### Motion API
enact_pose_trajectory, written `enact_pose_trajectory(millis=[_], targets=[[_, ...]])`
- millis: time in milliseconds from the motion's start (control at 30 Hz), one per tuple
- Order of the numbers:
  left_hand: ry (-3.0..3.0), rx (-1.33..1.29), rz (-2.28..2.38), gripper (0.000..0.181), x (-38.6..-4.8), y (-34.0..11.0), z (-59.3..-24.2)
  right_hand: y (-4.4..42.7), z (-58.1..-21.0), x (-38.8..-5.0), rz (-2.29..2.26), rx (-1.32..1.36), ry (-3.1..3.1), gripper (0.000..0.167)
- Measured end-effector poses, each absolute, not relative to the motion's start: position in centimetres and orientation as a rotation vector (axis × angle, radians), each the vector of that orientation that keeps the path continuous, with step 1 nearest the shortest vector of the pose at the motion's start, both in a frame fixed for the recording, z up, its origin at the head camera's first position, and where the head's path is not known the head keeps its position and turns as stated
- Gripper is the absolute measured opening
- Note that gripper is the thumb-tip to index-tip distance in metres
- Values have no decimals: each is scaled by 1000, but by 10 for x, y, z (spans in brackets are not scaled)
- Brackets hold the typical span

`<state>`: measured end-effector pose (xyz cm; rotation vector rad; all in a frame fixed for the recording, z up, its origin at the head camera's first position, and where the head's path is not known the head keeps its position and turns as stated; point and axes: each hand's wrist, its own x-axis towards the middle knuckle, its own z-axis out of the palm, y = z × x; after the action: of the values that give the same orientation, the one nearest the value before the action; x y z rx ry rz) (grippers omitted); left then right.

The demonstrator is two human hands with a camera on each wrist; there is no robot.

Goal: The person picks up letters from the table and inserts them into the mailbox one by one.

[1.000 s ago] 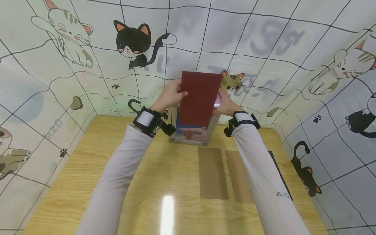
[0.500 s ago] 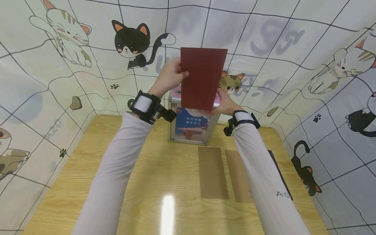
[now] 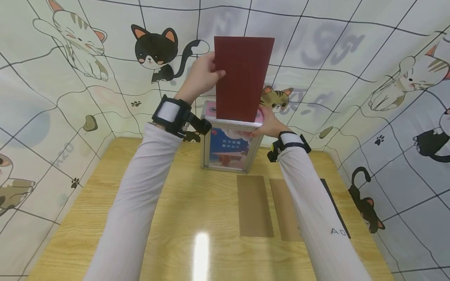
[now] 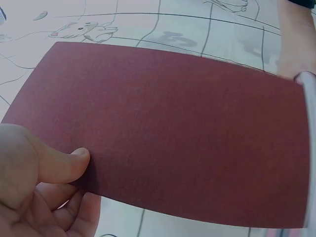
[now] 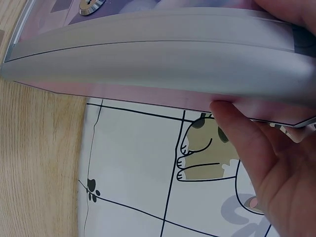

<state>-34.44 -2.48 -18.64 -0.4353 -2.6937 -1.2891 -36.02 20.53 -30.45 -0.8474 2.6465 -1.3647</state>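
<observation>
My left hand (image 3: 202, 76) pinches a dark red card (image 3: 242, 78) by its left edge, thumb on the near face, in the head view. The card stands almost upright, its lower edge over the top of a metal-framed ballot box (image 3: 228, 169). Whether that edge touches the box or sits in its slot (image 3: 212, 111), I cannot tell. In the left wrist view, the card (image 4: 182, 133) spans most of the frame. My right hand (image 3: 271, 124) grips the box's top right corner. The right wrist view shows fingers (image 5: 244, 131) at the silver rim (image 5: 163, 64).
On the wooden table (image 3: 168, 218), a brown paper rectangle (image 3: 254, 207) lies in front of the box. Another brown rectangle (image 3: 284, 210) and a black-edged item (image 3: 335, 207) lie partly under the right sleeve. A cat-print cloth (image 3: 116, 97) hangs behind and on both sides.
My left hand has lifted the dark red card upward, uncovering the box's front picture and part of its pink top. The right hand has stayed at the box corner.
</observation>
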Motion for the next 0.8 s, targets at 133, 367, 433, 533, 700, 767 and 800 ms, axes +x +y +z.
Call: enact_pose_trajectory(millis=[133,367,433,533,700,767,800], targets=[[-2675,-444,-1268,41,-344,-24,-177,208,-308,-365,-1377,-863,2643,86],[-2654,-452,-1299,42,-346,-20,-176,215,-329,-379,-1385,-931,2679,85],[-2663,-438,-1265,41,-347,-21,-179,216,-334,-380,-1365,-886,2701,85],[-2673,-424,-1224,42,-349,-21,-183,216,-337,-380,-1302,-784,2752,87],[-2663,-444,-1221,41,-353,-21,-190,212,-331,-373,-1247,-703,2807,88],[-2662,-446,-1229,40,-354,-21,-192,208,-326,-368,-1276,-738,2789,85],[-2662,-446,-1234,40,-355,-21,-192,206,-323,-365,-1304,-772,2771,83]])
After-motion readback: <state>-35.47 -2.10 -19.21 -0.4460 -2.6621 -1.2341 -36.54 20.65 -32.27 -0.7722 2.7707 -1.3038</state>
